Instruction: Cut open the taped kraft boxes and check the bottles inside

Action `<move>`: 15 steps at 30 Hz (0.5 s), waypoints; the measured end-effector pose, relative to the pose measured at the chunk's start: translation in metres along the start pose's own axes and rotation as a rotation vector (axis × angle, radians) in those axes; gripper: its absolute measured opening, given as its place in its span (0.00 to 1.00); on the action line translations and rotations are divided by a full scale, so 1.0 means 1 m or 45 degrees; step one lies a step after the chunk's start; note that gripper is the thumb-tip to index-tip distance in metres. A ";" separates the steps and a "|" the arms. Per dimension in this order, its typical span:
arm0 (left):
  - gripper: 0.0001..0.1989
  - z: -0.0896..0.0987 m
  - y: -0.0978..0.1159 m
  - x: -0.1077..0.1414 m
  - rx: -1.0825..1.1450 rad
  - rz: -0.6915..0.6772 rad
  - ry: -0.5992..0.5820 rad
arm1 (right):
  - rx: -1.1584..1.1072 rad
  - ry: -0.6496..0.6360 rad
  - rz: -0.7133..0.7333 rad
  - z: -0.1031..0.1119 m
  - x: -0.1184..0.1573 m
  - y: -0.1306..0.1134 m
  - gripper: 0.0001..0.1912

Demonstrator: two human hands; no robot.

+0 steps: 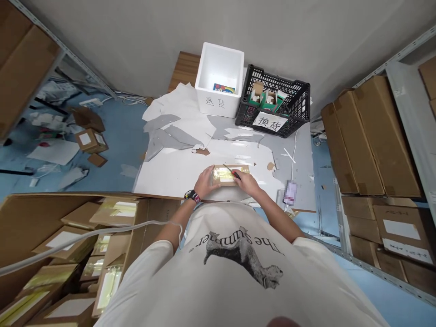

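A small cardboard box (223,180) lies on the table near its front edge, with yellowish tape and a white label over its top. My left hand (204,182) grips the box's left end, fingers along the far side and thumb at the near side. In my right hand (247,182) is a knife (234,173) with a red and black handle. Its thin blade points away to the left, over the taped top of the box. Whether the blade touches the tape I cannot tell.
Behind the box stand a white foam bin (218,102) and a black plastic crate (293,116) holding green boxes. A phone-like device (290,193) with a cable lies at right. A large carton (150,222) of taped parcels stands at left front; shelves of cartons (374,136) flank the right.
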State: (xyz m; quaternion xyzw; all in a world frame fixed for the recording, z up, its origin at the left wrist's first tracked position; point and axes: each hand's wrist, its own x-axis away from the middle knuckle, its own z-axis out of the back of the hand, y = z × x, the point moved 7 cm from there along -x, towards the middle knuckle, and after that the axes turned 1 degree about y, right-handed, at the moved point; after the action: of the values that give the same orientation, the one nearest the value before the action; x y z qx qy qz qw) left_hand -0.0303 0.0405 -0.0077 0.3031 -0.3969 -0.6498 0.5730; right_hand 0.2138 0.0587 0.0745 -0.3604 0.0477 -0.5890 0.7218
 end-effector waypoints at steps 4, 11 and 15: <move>0.60 -0.013 -0.006 -0.004 0.106 0.000 -0.116 | 0.544 -0.249 0.121 0.004 -0.003 -0.023 0.18; 0.54 -0.018 -0.019 -0.006 0.266 0.139 -0.057 | 0.852 -0.383 0.318 -0.006 -0.035 -0.057 0.19; 0.55 -0.015 -0.019 -0.009 0.228 0.121 -0.048 | 0.920 -0.390 0.346 -0.015 -0.045 -0.067 0.19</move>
State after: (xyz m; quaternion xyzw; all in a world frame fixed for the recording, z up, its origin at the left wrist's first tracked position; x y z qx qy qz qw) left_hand -0.0252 0.0475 -0.0322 0.3215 -0.4781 -0.5895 0.5662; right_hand 0.1385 0.0887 0.0858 -0.1576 -0.2230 -0.4069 0.8717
